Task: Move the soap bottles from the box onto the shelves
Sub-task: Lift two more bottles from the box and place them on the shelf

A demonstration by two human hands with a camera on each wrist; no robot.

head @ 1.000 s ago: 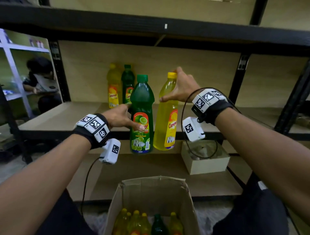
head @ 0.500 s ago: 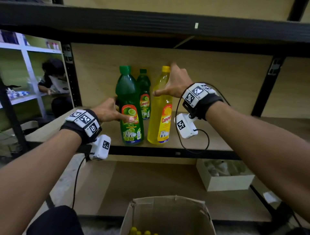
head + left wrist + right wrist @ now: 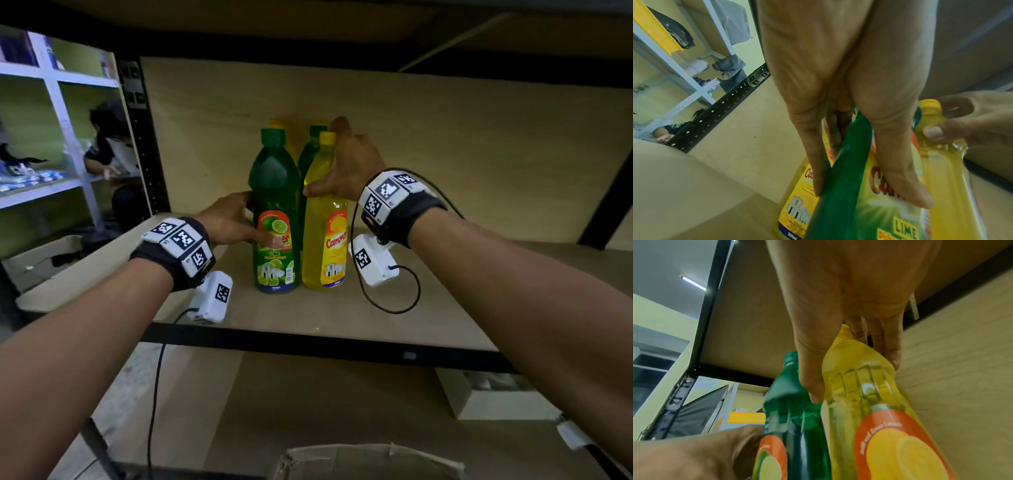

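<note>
A green lime soap bottle [image 3: 274, 192] and a yellow soap bottle [image 3: 325, 236] stand side by side on the wooden shelf [image 3: 342, 318]. My left hand [image 3: 236, 222] grips the green bottle [image 3: 838, 194] round its body, thumb across the label. My right hand [image 3: 346, 168] grips the yellow bottle [image 3: 863, 382] at its shoulder and neck. Two more bottles, a yellow one [image 3: 278, 123] and a green one [image 3: 317, 132], stand right behind them, mostly hidden. The cardboard box [image 3: 370, 460] shows only its top flaps at the bottom edge.
A black upright post [image 3: 144, 137] bounds the shelf on the left; the shelf board above is close overhead. A white box [image 3: 493, 401] sits on the lower shelf at right. A person crouches by white shelving [image 3: 113, 161] at far left. Bare shelf stretches to the right.
Both hands carried their bottles from the shelf's front edge deeper onto the shelf, up against the two rear bottles. My head moved closer, so the box has dropped almost out of view.
</note>
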